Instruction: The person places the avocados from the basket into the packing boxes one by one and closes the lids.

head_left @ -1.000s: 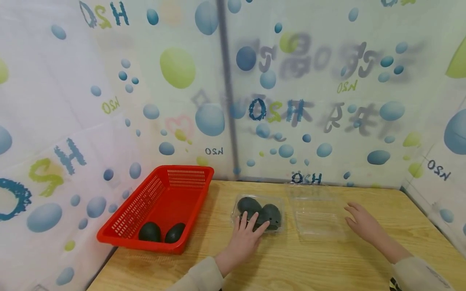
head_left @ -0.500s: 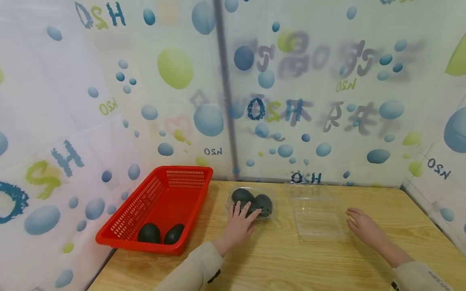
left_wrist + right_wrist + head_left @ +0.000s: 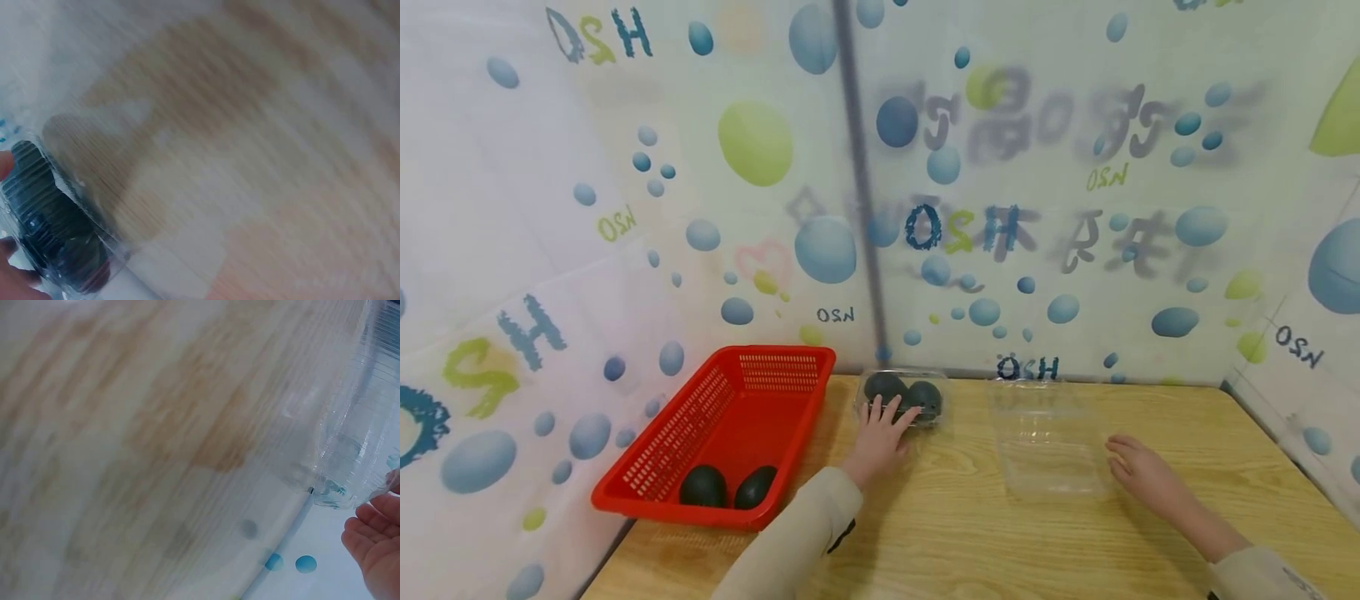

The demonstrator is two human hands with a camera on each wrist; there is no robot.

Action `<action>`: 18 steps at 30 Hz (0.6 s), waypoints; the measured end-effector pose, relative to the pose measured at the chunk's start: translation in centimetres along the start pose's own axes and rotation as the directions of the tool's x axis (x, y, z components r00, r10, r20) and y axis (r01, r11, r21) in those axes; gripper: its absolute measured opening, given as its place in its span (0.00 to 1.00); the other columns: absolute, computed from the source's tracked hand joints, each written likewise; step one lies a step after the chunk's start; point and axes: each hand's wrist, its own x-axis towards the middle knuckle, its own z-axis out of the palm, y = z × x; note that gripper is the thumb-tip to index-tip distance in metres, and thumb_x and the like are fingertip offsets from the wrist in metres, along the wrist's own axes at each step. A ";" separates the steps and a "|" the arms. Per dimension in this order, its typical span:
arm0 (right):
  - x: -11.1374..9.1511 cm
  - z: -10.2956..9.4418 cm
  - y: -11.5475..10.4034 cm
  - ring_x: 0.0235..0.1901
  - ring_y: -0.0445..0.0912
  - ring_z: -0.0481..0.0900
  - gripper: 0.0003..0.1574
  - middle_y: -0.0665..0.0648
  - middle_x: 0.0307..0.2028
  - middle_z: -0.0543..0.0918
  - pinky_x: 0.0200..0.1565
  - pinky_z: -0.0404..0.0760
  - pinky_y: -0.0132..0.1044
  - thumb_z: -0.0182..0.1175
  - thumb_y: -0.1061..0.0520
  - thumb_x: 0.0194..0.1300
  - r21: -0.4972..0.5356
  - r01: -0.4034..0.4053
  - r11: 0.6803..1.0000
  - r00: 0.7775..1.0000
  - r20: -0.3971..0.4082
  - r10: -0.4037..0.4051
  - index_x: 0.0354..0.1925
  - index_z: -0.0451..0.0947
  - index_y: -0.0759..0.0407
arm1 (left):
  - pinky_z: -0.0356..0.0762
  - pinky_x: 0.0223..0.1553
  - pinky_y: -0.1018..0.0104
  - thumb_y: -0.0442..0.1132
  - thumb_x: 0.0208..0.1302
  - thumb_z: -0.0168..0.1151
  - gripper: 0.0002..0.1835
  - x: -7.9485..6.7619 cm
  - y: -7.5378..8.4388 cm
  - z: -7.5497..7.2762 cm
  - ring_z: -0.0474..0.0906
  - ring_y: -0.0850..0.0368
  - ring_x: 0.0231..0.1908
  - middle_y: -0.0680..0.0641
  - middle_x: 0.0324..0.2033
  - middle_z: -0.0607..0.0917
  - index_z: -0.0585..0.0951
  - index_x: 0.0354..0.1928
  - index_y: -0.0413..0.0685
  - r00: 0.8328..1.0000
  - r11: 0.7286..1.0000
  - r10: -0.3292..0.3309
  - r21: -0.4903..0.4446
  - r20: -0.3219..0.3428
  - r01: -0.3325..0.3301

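Note:
My left hand rests its spread, fairly straight fingers on the near side of a clear plastic clamshell box. Inside that box, dark avocados show through the plastic; the left wrist view has the box at its left edge with fingertips beside it. A second clear clamshell box lies to the right with its lid raised toward the wall, and nothing shows inside it. Close by its right side is my right hand, fingers loosely bent; the right wrist view puts these fingers right at the plastic edge.
At the left stands a red plastic basket with perforated sides, holding two loose avocados at its near end. Printed white sheeting closes off the back and sides of the wooden table.
My left hand has slid the filled box away from me and slightly left, toward the back edge. The right hand and the box beside it have barely moved.

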 end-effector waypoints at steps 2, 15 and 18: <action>-0.1 0.0 -0.2 0.45 0.69 0.73 0.18 0.78 0.46 0.73 0.43 0.75 0.56 0.56 0.67 0.59 -0.004 0.003 1.000 1.000 -0.007 -0.003 0.45 0.72 0.82 | 0.49 0.62 0.39 0.50 0.61 0.57 0.32 0.3 -0.5 0.3 0.52 0.34 0.65 0.43 0.66 0.59 0.59 0.67 0.64 1.000 1.000 0.002 0.002 -0.009 -0.002; -0.8 0.5 -1.1 0.45 0.68 0.74 0.17 0.76 0.45 0.74 0.44 0.74 0.56 0.57 0.68 0.58 -0.003 0.038 0.999 0.998 -0.044 -0.038 0.44 0.73 0.80 | 0.43 0.63 0.38 0.57 0.62 0.52 0.33 1.7 -3.0 0.9 0.47 0.33 0.66 0.43 0.68 0.55 0.58 0.68 0.63 1.000 0.999 0.001 -0.050 0.017 0.000; -1.0 0.5 -1.5 0.45 0.67 0.74 0.17 0.76 0.45 0.74 0.44 0.74 0.56 0.57 0.67 0.58 0.005 0.032 0.999 0.999 -0.024 -0.031 0.44 0.73 0.80 | 0.42 0.63 0.37 0.59 0.62 0.51 0.33 1.9 -3.3 1.0 0.46 0.33 0.66 0.43 0.68 0.55 0.57 0.68 0.63 1.000 0.998 -0.003 -0.062 0.024 0.005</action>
